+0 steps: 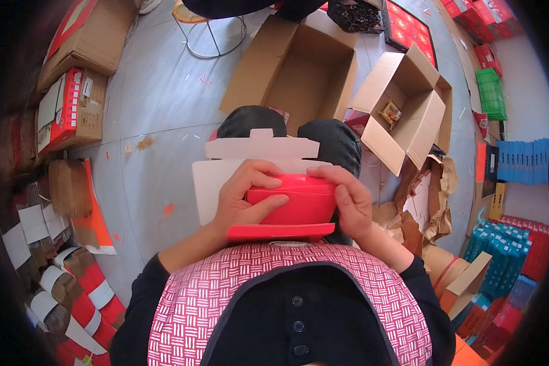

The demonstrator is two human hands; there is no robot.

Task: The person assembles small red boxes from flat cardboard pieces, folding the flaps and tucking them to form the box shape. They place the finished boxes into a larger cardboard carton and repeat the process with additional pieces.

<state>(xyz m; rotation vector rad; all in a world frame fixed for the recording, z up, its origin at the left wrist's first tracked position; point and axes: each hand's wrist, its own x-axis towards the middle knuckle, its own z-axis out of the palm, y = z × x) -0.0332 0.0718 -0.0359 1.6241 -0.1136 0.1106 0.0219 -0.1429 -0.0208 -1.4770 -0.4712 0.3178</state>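
In my lap lies a glossy red case with rounded sides and a seam across its upper part. My left hand grips its left end, thumb laid over the front and fingers on top. On the opposite end, my right hand curls its fingers over the top edge, with the thumb against the side. Beneath and behind the case is an unfolded carton, white inside, with a tab standing up at its far edge. A red flap runs along the near side, against my patterned apron.
Ahead of my knees stands a large open cardboard box; a smaller open one to its right holds a small packet. Crumpled brown paper lies at right. Stacked cartons line the left, teal boxes the right. A wire-legged stool stands far off.
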